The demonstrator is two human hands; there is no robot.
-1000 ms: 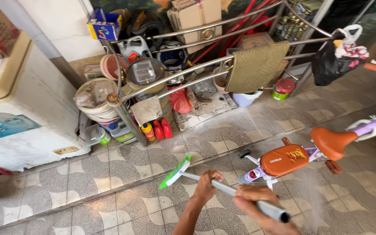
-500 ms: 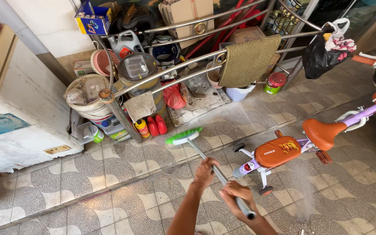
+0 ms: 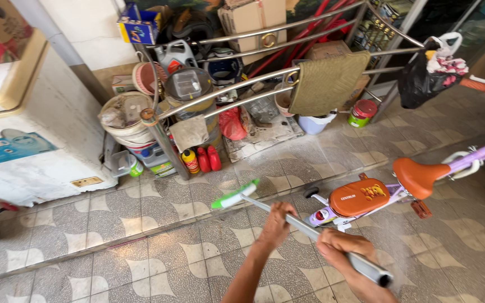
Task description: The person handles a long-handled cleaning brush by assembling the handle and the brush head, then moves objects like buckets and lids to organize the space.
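Both of my hands grip the grey metal handle of a broom (image 3: 304, 229). My left hand (image 3: 276, 223) holds it further down the shaft, my right hand (image 3: 341, 246) nearer the top end. The green and white broom head (image 3: 234, 196) rests on the patterned tile floor (image 3: 141, 247), pointing towards the cluttered metal rack. A child's bicycle (image 3: 399, 188) with an orange seat and orange chain cover stands just right of the broom shaft.
A slanted metal railing (image 3: 237, 90) fronts buckets, cans, bottles, cardboard boxes and a hanging olive cloth (image 3: 326, 81). A white chest appliance (image 3: 23, 140) stands at left. A black bag (image 3: 422, 78) hangs at upper right. Red and yellow bottles (image 3: 200, 160) stand on the floor.
The broom head has swung from near the red bottles back towards me and left. My hands have shifted slightly along with the shaft, and the view tilted a little.
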